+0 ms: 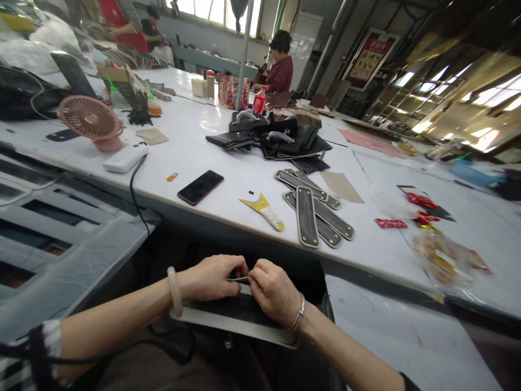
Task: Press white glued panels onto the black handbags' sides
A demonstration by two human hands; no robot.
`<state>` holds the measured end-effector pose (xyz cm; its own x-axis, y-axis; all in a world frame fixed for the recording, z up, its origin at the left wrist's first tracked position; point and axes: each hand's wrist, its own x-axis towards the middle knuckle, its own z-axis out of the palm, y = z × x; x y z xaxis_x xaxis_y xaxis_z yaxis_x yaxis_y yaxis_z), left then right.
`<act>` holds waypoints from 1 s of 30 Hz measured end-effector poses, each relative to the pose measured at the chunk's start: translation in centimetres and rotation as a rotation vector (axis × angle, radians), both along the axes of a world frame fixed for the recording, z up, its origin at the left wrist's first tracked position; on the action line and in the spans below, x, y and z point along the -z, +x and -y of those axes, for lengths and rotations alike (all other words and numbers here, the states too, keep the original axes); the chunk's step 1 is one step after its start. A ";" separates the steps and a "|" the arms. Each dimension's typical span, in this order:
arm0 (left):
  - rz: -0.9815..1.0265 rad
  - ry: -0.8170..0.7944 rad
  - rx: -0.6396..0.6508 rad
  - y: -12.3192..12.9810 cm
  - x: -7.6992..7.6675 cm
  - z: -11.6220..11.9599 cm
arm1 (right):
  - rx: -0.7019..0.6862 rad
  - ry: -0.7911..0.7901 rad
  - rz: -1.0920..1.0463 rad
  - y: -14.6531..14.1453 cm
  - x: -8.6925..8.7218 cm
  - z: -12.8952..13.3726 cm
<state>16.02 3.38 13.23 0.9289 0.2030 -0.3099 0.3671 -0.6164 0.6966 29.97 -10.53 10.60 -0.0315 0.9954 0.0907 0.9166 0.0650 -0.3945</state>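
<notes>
On my lap lies a black leather-like panel with pale edging [240,321], partly covered by my hands and forearms. My left hand [217,278] is closed at its upper edge, thumb and fingers pinching near a thin pale strip. Right beside it, my right hand [274,293] is closed too, its fingertips pinched on the same strip and edge. The fingertips nearly meet, and any smaller thing between them is hidden. Beyond the hands, on the table, lie several dark straps with pale rims and brass-coloured eyelets [307,217] and a yellow-and-white scraper-like tool [264,210].
The white table [191,225] has its front edge just past my hands. On it are a phone [201,187], a pink fan [91,119], a white power bank [125,157], a pile of black bag pieces [280,138], a drink bottle [259,101] and snack packets [391,223]. People work farther back.
</notes>
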 end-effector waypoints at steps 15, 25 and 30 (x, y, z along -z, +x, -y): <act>0.065 0.242 -0.060 -1.9 0.5 0.7 | -0.266 -0.144 0.064 -0.6 -1.3 -3.0; -0.011 0.272 0.030 -0.9 0.1 0.1 | -0.119 -0.196 0.119 -0.6 -1.7 -4.0; -0.012 0.284 -0.010 -1.4 0.3 -0.3 | -0.093 -0.187 0.068 -0.7 -3.1 -4.7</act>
